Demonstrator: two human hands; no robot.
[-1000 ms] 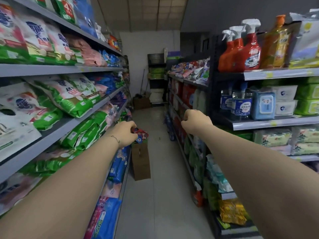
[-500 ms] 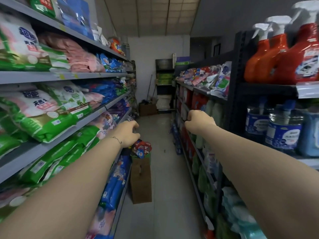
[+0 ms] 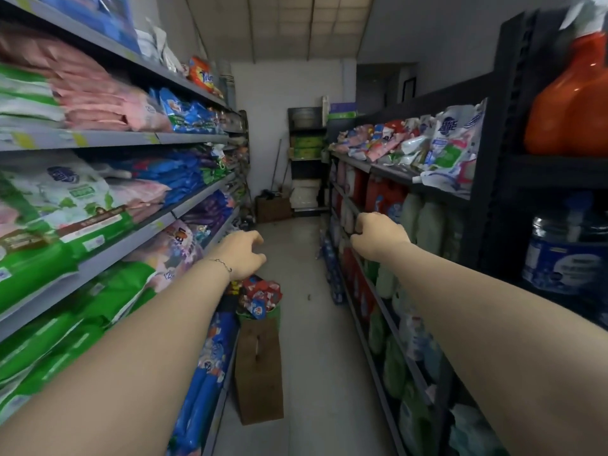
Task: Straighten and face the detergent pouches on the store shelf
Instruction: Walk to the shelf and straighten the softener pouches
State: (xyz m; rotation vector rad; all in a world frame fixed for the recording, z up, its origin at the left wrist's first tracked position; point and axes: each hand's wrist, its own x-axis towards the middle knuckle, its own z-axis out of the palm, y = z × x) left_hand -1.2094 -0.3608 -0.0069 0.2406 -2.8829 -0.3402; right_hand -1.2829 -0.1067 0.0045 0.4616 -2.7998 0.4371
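Detergent pouches fill the grey shelves on my left: green-and-white ones, pink ones above, blue ones further along, and a pink floral pouch near my left hand. My left hand reaches out over the aisle beside that shelf, fingers curled and apart, holding nothing. My right hand is closed into a loose fist, empty, close to the front rail of the black shelf on the right. More pouches lie in a jumble on that right shelf's upper level.
A tall brown cardboard box stuffed with red and blue packets stands on the aisle floor against the left shelving. Bottles line the right shelves; orange spray bottles sit at the near right. Boxes and a rack close the aisle's far end.
The view has moved forward along the aisle and tipped upward. My left hand has lifted off the packets in the box and opened slightly. My right hand stays fisted.
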